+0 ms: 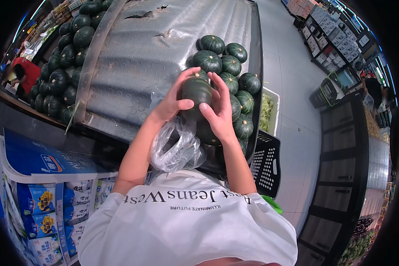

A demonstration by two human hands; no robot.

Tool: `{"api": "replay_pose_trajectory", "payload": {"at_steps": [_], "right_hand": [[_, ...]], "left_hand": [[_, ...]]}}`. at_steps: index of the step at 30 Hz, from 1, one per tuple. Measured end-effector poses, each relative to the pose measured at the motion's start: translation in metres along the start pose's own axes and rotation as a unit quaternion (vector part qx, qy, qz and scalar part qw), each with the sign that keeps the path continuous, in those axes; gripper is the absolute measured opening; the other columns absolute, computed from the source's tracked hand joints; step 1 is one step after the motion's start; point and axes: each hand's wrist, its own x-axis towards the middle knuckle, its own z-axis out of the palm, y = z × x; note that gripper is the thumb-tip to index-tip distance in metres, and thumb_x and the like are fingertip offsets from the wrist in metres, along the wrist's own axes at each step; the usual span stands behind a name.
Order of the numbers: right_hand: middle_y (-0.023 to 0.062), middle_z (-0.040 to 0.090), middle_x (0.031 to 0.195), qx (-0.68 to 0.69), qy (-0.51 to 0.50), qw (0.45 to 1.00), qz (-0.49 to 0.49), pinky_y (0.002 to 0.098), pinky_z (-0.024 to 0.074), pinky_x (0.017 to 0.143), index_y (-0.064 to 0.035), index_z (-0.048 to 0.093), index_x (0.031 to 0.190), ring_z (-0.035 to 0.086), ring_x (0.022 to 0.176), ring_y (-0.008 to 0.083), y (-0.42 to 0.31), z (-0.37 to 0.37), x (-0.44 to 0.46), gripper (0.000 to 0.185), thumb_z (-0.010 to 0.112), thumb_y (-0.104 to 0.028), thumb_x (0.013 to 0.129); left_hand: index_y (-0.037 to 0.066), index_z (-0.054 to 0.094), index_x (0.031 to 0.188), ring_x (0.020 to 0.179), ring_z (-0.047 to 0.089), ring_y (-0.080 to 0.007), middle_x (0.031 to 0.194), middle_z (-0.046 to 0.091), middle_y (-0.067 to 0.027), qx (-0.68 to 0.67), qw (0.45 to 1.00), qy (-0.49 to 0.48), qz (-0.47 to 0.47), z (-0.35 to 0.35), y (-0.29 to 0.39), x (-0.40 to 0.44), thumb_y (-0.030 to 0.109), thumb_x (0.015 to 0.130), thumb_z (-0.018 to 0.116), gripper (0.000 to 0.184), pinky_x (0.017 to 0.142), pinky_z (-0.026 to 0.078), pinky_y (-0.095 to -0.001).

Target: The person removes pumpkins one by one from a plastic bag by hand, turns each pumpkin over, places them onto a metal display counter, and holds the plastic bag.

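Between my two hands is a dark green kabocha squash (197, 92), held up over the display. My left hand (172, 101) wraps its left side, thumb across the front. On the opposite side my right hand (220, 108) grips it with the fingers curved round and the thumb on the near face. A crumpled clear plastic bag (177, 148) hangs below my left wrist, near my shirt; what holds it is hidden. More kabocha squashes (207, 61) lie heaped just beyond and to the right of my hands, some covered by them.
A ridged grey mat (137, 57) with torn spots covers the stand. Another squash pile (60, 80) rises at the left. Below right are a black basket (267, 162) and a white crate of greens (270, 108). A shelf of blue packets (40, 199) stands lower left. A person in red (29, 73) is far left.
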Motion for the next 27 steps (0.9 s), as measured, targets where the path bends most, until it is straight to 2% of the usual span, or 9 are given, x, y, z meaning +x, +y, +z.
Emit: {"api": "replay_pose_trajectory", "payload": {"at_steps": [7,10,13,16,19,20,23,26,27], "right_hand": [[0.0185,0.044,0.138,-0.108,-0.03,0.994,-0.005,0.0435,0.0359,0.106,-0.0049,0.03,0.143,0.046,0.126,0.0323,-0.005,0.003,0.001,0.092,0.082,-0.023,0.068],[0.0184,0.042,0.139,-0.192,-0.055,0.98,-0.007,0.0429,0.0367,0.105,-0.0046,0.029,0.143,0.045,0.127,0.0327,-0.003,0.003,0.0,0.096,0.083,-0.023,0.067],[0.0199,0.041,0.14,-0.185,-0.044,0.982,-0.019,0.0419,0.0373,0.105,-0.0052,0.028,0.144,0.045,0.127,0.0332,-0.003,0.001,0.001,0.096,0.083,-0.022,0.067],[0.0199,0.04,0.14,-0.14,-0.029,0.989,-0.023,0.0414,0.0373,0.105,-0.0063,0.026,0.145,0.045,0.127,0.0322,-0.002,0.0,0.001,0.093,0.079,-0.018,0.07],[0.0191,0.038,0.141,-0.052,0.0,0.998,0.03,0.0408,0.0374,0.104,-0.0065,0.024,0.146,0.045,0.127,0.0305,-0.003,0.001,0.0,0.087,0.072,-0.011,0.074],[0.0186,0.035,0.143,-0.053,0.002,0.998,0.03,0.0399,0.0356,0.105,-0.006,0.023,0.146,0.042,0.128,0.0294,-0.004,0.0,0.001,0.079,0.063,-0.008,0.078],[0.0192,0.032,0.144,-0.046,0.016,0.998,0.047,0.0389,0.0327,0.107,-0.0051,0.023,0.146,0.038,0.131,0.0296,-0.002,-0.006,0.003,0.075,0.059,-0.009,0.08],[0.0193,0.033,0.143,-0.038,0.024,0.997,0.061,0.0381,0.0309,0.108,-0.0045,0.024,0.145,0.037,0.131,0.0297,-0.005,-0.005,0.003,0.074,0.057,-0.01,0.08],[0.0192,0.033,0.142,-0.037,0.026,0.997,0.066,0.0381,0.031,0.108,-0.0044,0.024,0.145,0.038,0.131,0.0297,-0.006,-0.006,0.003,0.073,0.057,-0.01,0.08]], "left_hand": [[0.008,0.034,0.14,0.118,0.047,-0.0203,0.124,0.047,-0.0098,-0.062,0.996,0.067,0.001,0.003,0.003,-0.004,0.032,0.07,0.075,0.085,0.101,0.038,-0.0341],[0.008,0.034,0.139,0.118,0.046,-0.02,0.125,0.047,-0.0101,-0.023,0.998,0.056,0.012,-0.002,-0.004,-0.004,0.034,0.071,0.077,0.085,0.101,0.038,-0.034],[0.008,0.035,0.139,0.12,0.045,-0.0198,0.126,0.046,-0.0106,0.017,0.999,0.047,0.016,-0.003,-0.008,-0.003,0.035,0.071,0.079,0.085,0.101,0.038,-0.0337],[0.008,0.036,0.139,0.121,0.045,-0.02,0.129,0.046,-0.0099,0.015,0.999,0.044,0.024,-0.002,-0.007,-0.002,0.038,0.078,0.073,0.076,0.101,0.038,-0.0335],[0.009,0.037,0.138,0.122,0.045,-0.0202,0.131,0.046,-0.0088,-0.069,0.996,0.06,-0.021,0.006,0.004,-0.003,0.038,0.085,0.065,0.067,0.103,0.036,-0.0332],[0.01,0.036,0.139,0.118,0.05,-0.0209,0.131,0.046,-0.0088,-0.041,0.998,0.052,-0.002,0.002,-0.002,-0.002,0.037,0.09,0.057,0.06,0.094,0.046,-0.034],[0.01,0.035,0.14,0.113,0.056,-0.0221,0.132,0.046,-0.0104,-0.071,0.994,0.047,-0.066,0.006,0.011,-0.004,0.031,0.09,0.053,0.056,0.076,0.057,-0.0352],[0.01,0.034,0.14,0.108,0.059,-0.024,0.132,0.045,-0.0116,-0.086,0.993,0.04,-0.071,0.004,0.009,-0.002,0.024,0.09,0.048,0.054,0.061,0.06,-0.0374],[0.009,0.034,0.14,0.108,0.059,-0.0245,0.132,0.046,-0.0118,-0.089,0.992,0.04,-0.074,0.003,0.009,-0.001,0.023,0.089,0.048,0.055,0.061,0.061,-0.0383]]}}
